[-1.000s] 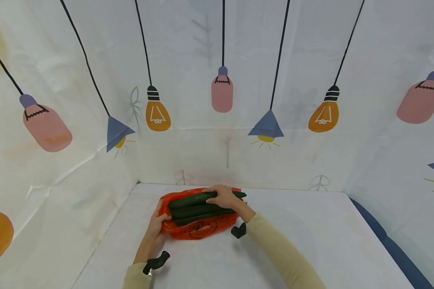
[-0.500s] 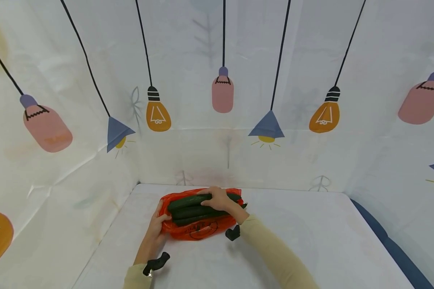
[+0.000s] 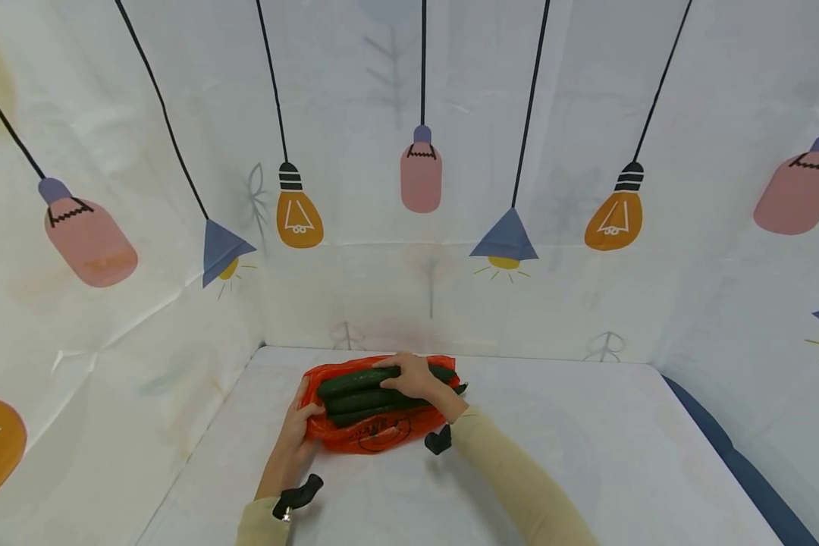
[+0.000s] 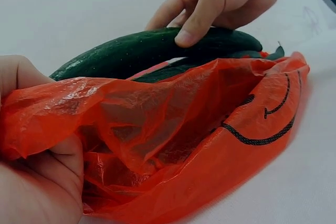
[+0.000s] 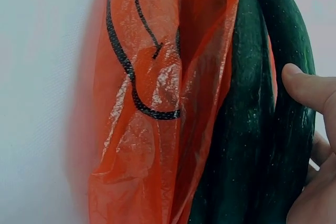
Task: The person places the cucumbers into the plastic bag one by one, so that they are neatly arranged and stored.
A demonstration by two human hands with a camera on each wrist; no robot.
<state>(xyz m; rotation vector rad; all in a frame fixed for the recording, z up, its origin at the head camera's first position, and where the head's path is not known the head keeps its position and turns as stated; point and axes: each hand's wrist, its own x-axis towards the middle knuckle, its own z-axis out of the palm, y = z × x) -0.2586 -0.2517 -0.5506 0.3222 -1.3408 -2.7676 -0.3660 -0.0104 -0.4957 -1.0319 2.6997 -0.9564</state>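
An orange-red plastic bag [image 3: 385, 436] with black print lies at the far side of the table, its upper side gaping. Several long dark green cucumbers lie side by side in its mouth. My left hand [image 3: 293, 425] holds the bag's left edge, and the film passes between thumb and fingers in the left wrist view. My right hand [image 3: 415, 378] grips the farthest cucumber [image 3: 351, 384] from above, near its right part. In the right wrist view the thumb [image 5: 304, 85] presses that cucumber's side, with fingers round its other side. The cucumbers' lower sides are hidden by the bag.
The white-covered table [image 3: 573, 447] reaches toward me and to the right of the bag. Behind it stands a white sheet wall [image 3: 355, 296] printed with lamps. Dark blue cloth [image 3: 717, 444] shows past the table's right edge.
My right hand has shifted slightly left, and the far cucumber has moved left with it into the bag. Over the last half second little differs. The left hand keeps its place.
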